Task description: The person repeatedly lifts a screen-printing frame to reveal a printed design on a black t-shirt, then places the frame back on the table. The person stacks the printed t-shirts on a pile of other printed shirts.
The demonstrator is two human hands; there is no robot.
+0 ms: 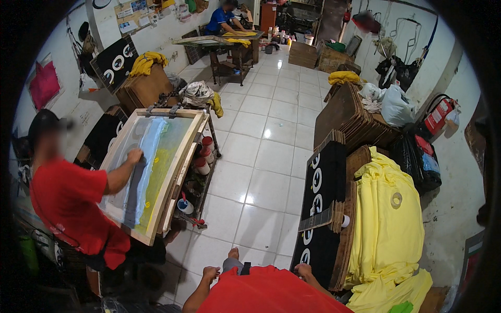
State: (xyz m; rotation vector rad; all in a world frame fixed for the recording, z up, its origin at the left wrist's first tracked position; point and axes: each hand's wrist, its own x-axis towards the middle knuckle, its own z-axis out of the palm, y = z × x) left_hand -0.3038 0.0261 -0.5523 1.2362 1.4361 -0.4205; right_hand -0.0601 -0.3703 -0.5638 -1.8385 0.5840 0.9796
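Observation:
My left hand [211,272] is low in the view beside my red shirt [269,292], fingers loosely curled with nothing visible in them. My right hand [302,271] is also curled and empty-looking, near a stack of boards carrying black printed fabric [326,175]; whether it touches them I cannot tell. Yellow garments [389,219] lie draped over more boards at the right. My bare foot [234,253] shows on the tiles. At the left, a co-worker [68,203] in a red shirt and black cap has a hand on a wood-framed screen [142,203] streaked with light blue.
A tiled aisle [269,167] runs ahead between the work stands. Paint containers [203,159] sit under the left stand. Another person [222,23] in blue bends over a far table. Cardboard stacks [339,117], bags [396,107] and a fire extinguisher [436,117] line the right wall.

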